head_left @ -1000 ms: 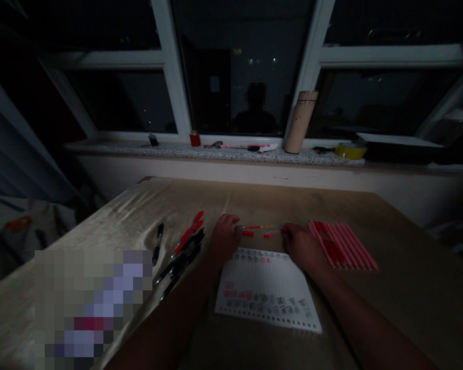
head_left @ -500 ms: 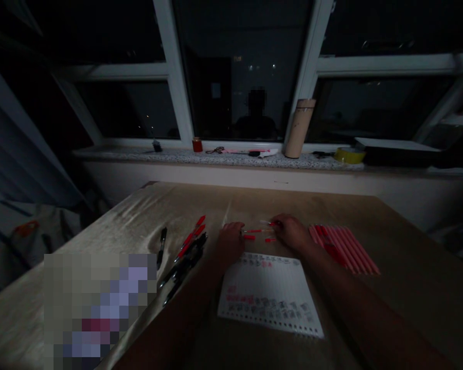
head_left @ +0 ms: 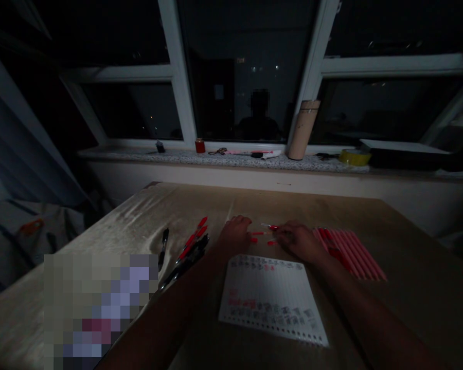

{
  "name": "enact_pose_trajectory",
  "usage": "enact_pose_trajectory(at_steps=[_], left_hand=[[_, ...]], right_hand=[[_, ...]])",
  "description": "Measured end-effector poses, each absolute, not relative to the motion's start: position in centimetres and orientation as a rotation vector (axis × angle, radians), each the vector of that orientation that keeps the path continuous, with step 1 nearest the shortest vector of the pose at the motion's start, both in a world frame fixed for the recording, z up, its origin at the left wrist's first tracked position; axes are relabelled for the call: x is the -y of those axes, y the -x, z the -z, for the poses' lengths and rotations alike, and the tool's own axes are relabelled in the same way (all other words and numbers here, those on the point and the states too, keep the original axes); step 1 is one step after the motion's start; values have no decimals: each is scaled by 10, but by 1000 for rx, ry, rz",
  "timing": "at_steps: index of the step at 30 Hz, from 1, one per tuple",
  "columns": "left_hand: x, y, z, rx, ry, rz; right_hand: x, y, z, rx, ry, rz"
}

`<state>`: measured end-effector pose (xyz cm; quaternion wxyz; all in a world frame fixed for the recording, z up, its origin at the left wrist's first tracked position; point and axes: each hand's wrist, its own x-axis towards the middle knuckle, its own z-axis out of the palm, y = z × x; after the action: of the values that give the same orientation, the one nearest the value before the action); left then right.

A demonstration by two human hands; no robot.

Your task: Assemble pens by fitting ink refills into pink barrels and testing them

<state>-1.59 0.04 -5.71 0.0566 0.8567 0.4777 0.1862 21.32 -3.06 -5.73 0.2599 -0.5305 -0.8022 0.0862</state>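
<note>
My left hand [head_left: 236,231] is at the middle of the table, fingers curled on the left end of a thin red pen refill [head_left: 259,234]. Just below the refill, a small red pen cap [head_left: 253,240] lies by its fingertips. My right hand [head_left: 299,240] is a little to the right, fingers bent and drawn together; what they pinch is too dark to make out. A clear and red pen barrel [head_left: 269,226] lies just beyond its fingertips, and another small red piece [head_left: 271,242] is close to them.
A notebook page [head_left: 272,293] with red and black writing lies between my forearms. Red pens [head_left: 193,239] and black pens [head_left: 187,262] lie to the left. A row of pink pens [head_left: 360,254] is at the right. A tumbler [head_left: 304,131] and tape roll [head_left: 354,157] stand on the windowsill.
My right hand has come down and nearer, away from the clear and red barrel, which now lies on the table. My left hand and the refill have shifted slightly right. The view has shifted slightly.
</note>
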Motion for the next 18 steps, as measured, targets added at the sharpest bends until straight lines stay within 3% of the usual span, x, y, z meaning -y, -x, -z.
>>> enact_pose_trajectory(at_steps=[8,18], left_hand=[[15,-13,58,-1266,-2783,-583],[17,-17,62,-1217,-2945,-468]], right_hand=[[40,-208,60,2437,1450,-35],[40,-204,63,2406,1408,-18]])
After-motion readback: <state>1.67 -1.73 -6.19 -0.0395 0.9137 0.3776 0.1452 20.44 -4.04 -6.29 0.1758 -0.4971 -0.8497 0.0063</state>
